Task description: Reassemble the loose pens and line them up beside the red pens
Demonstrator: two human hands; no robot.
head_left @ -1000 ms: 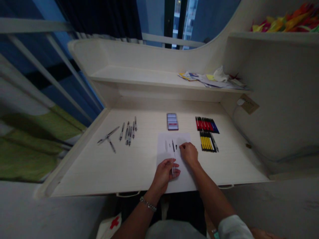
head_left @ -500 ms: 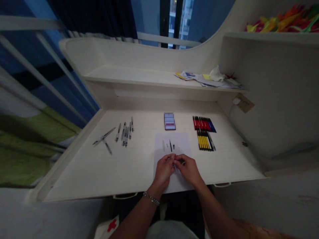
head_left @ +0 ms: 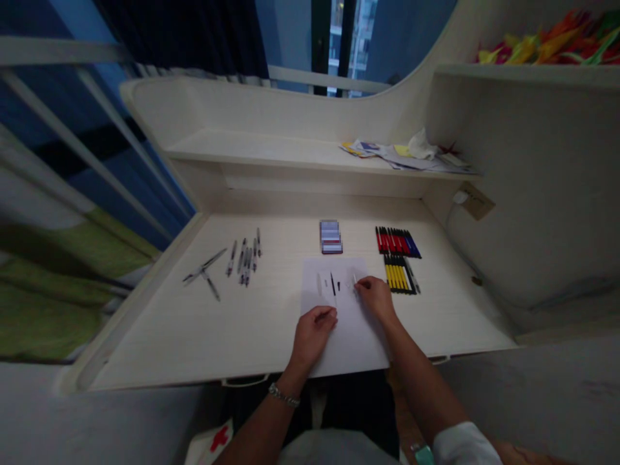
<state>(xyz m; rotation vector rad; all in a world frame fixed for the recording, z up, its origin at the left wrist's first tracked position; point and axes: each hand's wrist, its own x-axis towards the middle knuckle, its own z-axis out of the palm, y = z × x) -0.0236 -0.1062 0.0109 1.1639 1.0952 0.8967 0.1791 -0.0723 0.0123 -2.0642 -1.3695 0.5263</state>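
A white sheet of paper (head_left: 353,342) lies on the pale wood desk (head_left: 194,336), and my left hand (head_left: 313,336) rests on its lower left part with the fingers curled. Nothing shows in those fingers. My right hand (head_left: 376,298) lies on the sheet's right side, its fingertips at a small pale pen part (head_left: 355,279). A thin black pen refill (head_left: 332,283) and a tiny black piece (head_left: 338,285) lie on the paper between my hands. A slim clear pen barrel (head_left: 334,298) seems to lie below the refill.
Several clear pens (head_left: 245,265) lie at the desk's left, with others crossed (head_left: 204,271) beside them. A blurred flat rectangular object (head_left: 330,237) lies beyond the sheet. Rows of red-and-black pens (head_left: 397,242) and yellow-and-black pens (head_left: 400,274) lie right. Papers sit on a shelf (head_left: 407,155).
My hands, together over the sheet half a second ago, have parted. The right hand has moved up and right, and the left has settled lower left. The clear barrel held earlier no longer shows in my left hand.
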